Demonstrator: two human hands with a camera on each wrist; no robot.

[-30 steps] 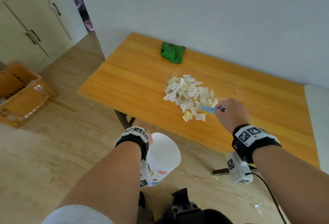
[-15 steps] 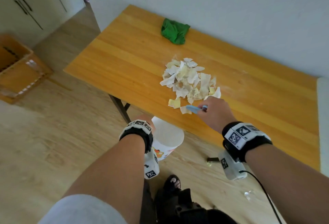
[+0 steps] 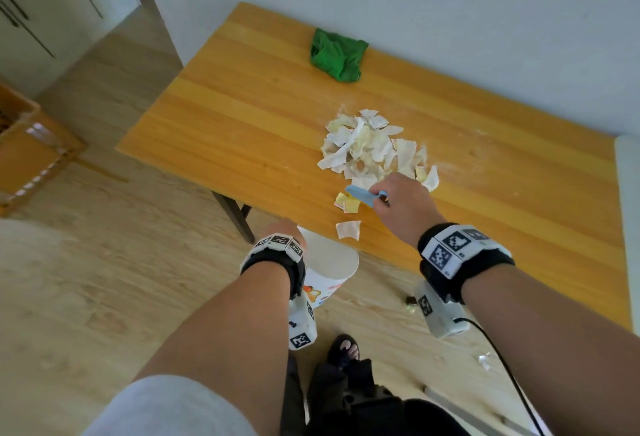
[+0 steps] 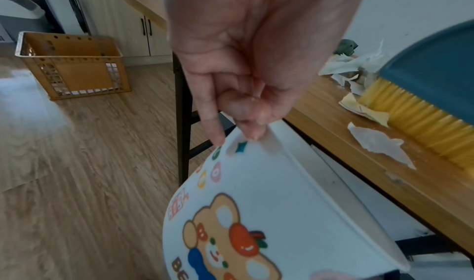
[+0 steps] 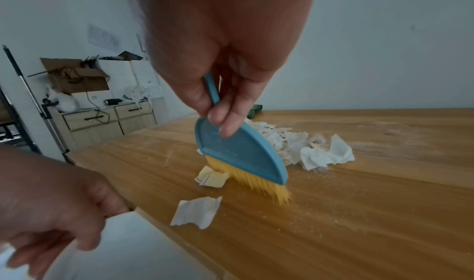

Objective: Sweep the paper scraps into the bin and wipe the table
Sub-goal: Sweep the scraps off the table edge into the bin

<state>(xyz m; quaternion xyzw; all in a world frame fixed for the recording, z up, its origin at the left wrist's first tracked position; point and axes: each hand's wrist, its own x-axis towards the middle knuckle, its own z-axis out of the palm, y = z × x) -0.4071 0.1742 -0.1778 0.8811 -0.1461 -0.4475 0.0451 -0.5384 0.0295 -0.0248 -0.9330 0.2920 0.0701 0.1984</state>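
Observation:
A heap of white and yellow paper scraps (image 3: pixel 370 148) lies mid-table on the wooden table (image 3: pixel 242 117). My right hand (image 3: pixel 398 207) grips a small blue brush with yellow bristles (image 5: pixel 246 158), its bristles on the wood just in front of the heap. One yellow scrap (image 5: pixel 211 178) sits beside the bristles and one white scrap (image 3: pixel 348 229) lies near the front edge. My left hand (image 3: pixel 282 227) holds the rim of a white cartoon-printed bin (image 4: pixel 256 213) just below the table's front edge. A crumpled green cloth (image 3: pixel 337 54) lies at the back.
Fine crumbs dust the wood (image 5: pixel 307 213) around the brush. An orange plastic crate (image 4: pixel 71 65) stands on the floor to the left, with cabinets (image 4: pixel 143 29) behind it. Table legs (image 3: pixel 239 214) run under the near edge. Small bits of litter (image 3: pixel 483 361) lie on the floor.
The brush has drawn back out of the heap toward the front edge, pulling a yellow and a white scrap loose. The bin has come up closer under the edge.

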